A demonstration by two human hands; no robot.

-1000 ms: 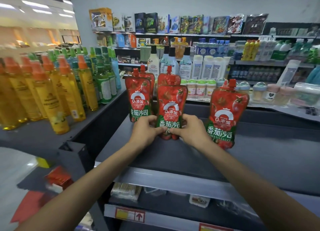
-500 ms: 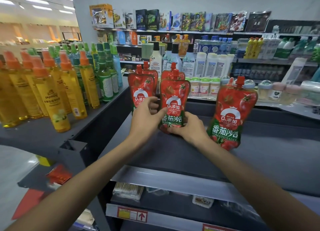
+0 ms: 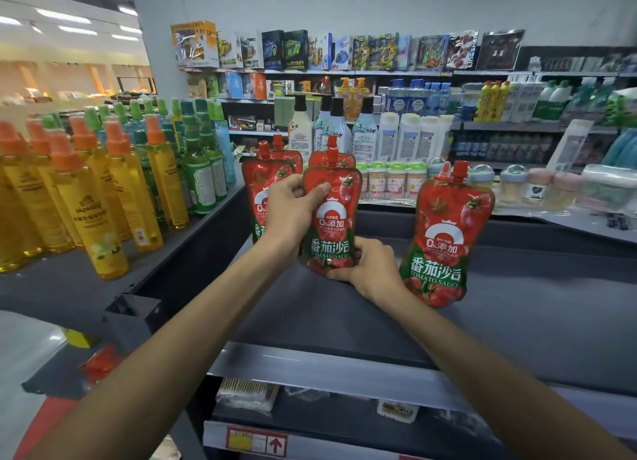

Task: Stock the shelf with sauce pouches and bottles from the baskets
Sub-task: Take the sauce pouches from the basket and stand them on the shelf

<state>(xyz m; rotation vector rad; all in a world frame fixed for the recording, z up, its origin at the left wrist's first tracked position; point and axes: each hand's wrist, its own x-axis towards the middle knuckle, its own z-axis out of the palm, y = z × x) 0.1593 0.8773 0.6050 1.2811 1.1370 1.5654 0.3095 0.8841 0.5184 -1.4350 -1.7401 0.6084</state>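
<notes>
Since the earlier frame the left hand (image 3: 293, 214) has climbed from the foot of the middle pouch (image 3: 331, 218) to its upper left edge, thumb across the front, while the right hand (image 3: 365, 266) has stayed cupped under the bottom corner.

Both hands are closed on this one pouch: the left grip pinches its shoulder, the right grip wraps its base. The pouch stands on the dark shelf (image 3: 517, 321), its long axis close to upright, spout cap up and printed face toward the camera. It leans very slightly. It sits directly in front of a second pouch, whose cap shows just behind its own, and just right of the left pouch (image 3: 265, 183), which the left hand partly covers. The right pouch (image 3: 443, 239) stands apart, untouched and tilted a little.

The coming move likely turns on squaring the held pouch in line with the one behind it. The baskets are not in view.
</notes>
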